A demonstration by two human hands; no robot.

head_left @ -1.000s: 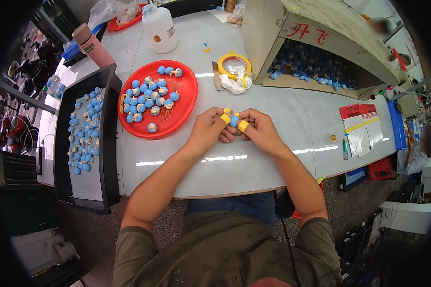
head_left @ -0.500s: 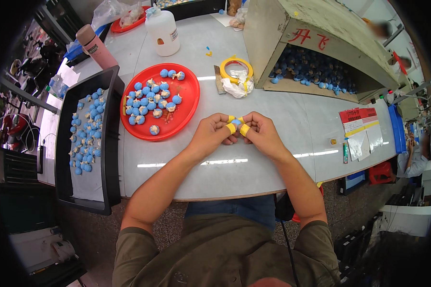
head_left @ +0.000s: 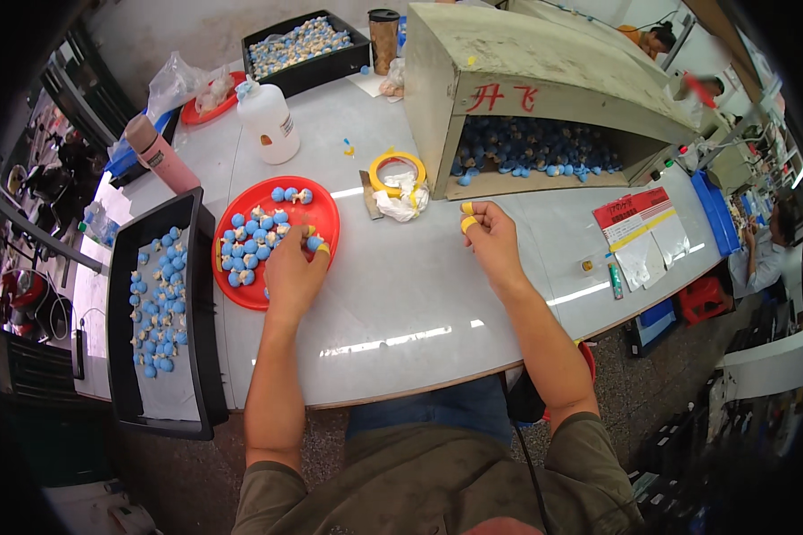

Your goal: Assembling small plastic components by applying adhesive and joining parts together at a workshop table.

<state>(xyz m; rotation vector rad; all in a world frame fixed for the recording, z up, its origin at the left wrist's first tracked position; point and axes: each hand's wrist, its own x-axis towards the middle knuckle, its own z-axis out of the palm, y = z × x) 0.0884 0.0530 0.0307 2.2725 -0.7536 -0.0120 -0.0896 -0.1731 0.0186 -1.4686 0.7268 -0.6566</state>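
My left hand point(head_left: 294, 272) is over the red plate point(head_left: 328, 214), closed on a small blue ball point(head_left: 314, 242) between its yellow-taped fingertips. Several more blue balls with pale, ragged tufts point(head_left: 252, 234) lie on the plate, and some are hidden behind the hand. To the right, my right hand point(head_left: 493, 242) hovers above the grey table in front of the box opening. Its yellow-taped thumb and finger are loosely bent, tips a little apart, and nothing shows between them.
At left stands a black tray point(head_left: 207, 357) of blue balls; another black tray point(head_left: 348, 62) is at the back. Nearby are a white bottle point(head_left: 272, 125), pink flask point(head_left: 165, 156), yellow tape roll point(head_left: 393, 164), crumpled tissue point(head_left: 403, 201), wooden box point(head_left: 428, 116) of balls and printed sheets point(head_left: 638, 227).
My hands were together at a blue ball over the table. Now they are apart: the left has moved left to the plate, the right a little right. The view has shifted too.
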